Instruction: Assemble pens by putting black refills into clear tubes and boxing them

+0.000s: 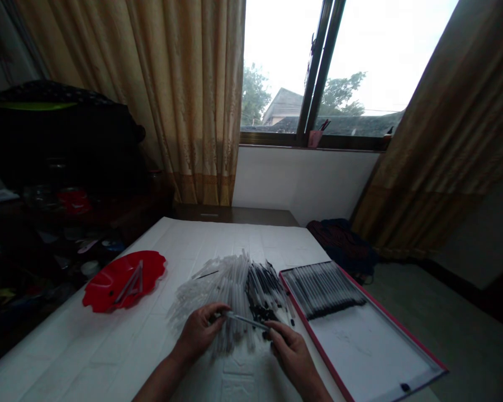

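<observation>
Okay, fingers of left hand (199, 332) and right hand (293, 357) pinch narrow on a slim pen (247, 320), just above a heap of clear tubes and black-tipped refills (235, 296) on a white sheet (88, 357). Red-framed tray (314, 335) with lined-up pens (322, 289) right; red plate (100, 290) left. Any print too small to read.

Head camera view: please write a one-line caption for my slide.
Left hand and right hand hold a slim pen above a heap of clear pen tubes, beside a red-edged tray.

Left hand (198, 333) and right hand (291, 357) hold a pen (246, 320).
</observation>
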`<state>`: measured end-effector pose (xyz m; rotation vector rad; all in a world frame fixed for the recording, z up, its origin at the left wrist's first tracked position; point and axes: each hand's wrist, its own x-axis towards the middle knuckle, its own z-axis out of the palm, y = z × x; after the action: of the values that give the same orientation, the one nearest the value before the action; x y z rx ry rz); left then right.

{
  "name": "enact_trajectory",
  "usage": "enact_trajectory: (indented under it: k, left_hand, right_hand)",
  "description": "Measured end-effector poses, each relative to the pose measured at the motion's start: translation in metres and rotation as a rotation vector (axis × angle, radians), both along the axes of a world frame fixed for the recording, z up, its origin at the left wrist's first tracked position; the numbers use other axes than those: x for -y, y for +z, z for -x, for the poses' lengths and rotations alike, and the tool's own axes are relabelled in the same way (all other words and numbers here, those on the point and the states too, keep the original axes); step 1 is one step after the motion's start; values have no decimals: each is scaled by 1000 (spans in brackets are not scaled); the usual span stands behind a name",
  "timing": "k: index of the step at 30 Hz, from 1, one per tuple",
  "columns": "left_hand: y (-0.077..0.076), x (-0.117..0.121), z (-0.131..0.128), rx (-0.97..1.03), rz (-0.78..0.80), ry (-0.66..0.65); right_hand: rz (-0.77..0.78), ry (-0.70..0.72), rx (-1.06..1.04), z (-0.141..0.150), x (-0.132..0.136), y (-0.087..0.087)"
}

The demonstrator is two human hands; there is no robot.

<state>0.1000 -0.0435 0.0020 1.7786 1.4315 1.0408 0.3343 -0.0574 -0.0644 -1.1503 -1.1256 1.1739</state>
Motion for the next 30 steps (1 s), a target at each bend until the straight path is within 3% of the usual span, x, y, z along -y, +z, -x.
enact_trajectory:
  k: [8,16,30]
  left_hand:
    - [5,2,0,-45,3,-11]
    - [0,1,3,-91,-9,-29]
    - [11,5,1,-191,56,-107]
  right_hand:
    - [-3,12,35,-1,-2,-3]
    - [10,54,28,-3,-3,-8]
    - [-18,129,135,-6,-3,2]
